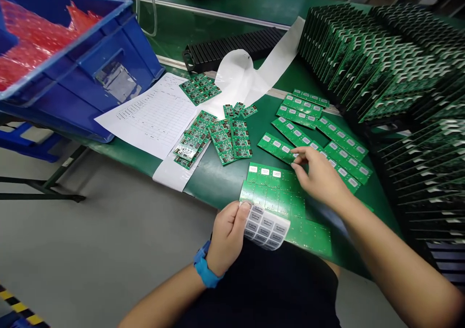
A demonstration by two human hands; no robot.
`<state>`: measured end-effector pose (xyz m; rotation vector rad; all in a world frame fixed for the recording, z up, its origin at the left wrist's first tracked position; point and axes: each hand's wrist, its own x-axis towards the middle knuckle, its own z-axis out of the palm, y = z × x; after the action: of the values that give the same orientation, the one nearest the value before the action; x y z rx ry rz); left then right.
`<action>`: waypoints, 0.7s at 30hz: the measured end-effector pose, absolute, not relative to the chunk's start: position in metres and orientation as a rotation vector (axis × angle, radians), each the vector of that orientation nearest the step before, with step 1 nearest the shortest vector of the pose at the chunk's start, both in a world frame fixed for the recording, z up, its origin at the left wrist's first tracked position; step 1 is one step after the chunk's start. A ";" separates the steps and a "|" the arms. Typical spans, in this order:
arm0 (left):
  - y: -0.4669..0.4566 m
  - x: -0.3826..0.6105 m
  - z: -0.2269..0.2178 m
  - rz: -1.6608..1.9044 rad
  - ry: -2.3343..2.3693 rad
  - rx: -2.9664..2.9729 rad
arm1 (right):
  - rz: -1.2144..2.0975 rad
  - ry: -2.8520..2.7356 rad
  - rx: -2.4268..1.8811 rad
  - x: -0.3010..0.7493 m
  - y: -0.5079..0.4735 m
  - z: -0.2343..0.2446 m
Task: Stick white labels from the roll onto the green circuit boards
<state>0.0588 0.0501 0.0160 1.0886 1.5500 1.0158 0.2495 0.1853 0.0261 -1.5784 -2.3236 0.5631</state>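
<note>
the left hand pinches the label sheet at the table edge, kept handy to the right hand, whose fingers close narrowly over a green board strip, holding what i cannot tell.

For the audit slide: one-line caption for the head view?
Left hand holds a label sheet while the right hand touches a green circuit-board strip on the worktable.

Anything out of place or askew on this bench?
Only mildly: small circuit boards lie fanned at mixed angles, partly on the paper form, unlike the racked boards at right. A white liner strip curls loosely across the table. The label sheet in the left hand looks intact.
</note>
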 end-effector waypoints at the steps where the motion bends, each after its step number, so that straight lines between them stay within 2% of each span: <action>1: 0.050 0.059 0.017 1.007 1.531 1.080 | 0.758 -2.313 -1.542 0.255 0.188 0.027; 4: 0.048 0.060 0.021 0.968 1.478 1.044 | 1.122 -2.321 -1.470 0.265 0.193 0.027; 9: 0.049 0.064 0.024 0.942 1.455 1.069 | 1.100 -2.340 -1.467 0.262 0.191 0.021; 13: 0.053 0.067 0.020 0.962 1.492 1.077 | 0.927 -2.393 -1.446 0.259 0.186 0.013; 18: 0.059 0.072 0.020 0.911 1.507 1.133 | 0.406 -2.422 -1.359 0.258 0.167 0.012; 20: 0.060 0.074 0.022 0.910 1.508 1.176 | 0.378 -2.301 -1.340 0.254 0.154 0.022; 21: 0.061 0.075 0.023 0.916 1.502 1.194 | 0.480 -2.257 -1.331 0.250 0.147 0.028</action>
<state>0.0754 0.0611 0.0235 1.1936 1.5024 0.9155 0.2501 0.1466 0.0285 -1.3313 -2.2565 0.4801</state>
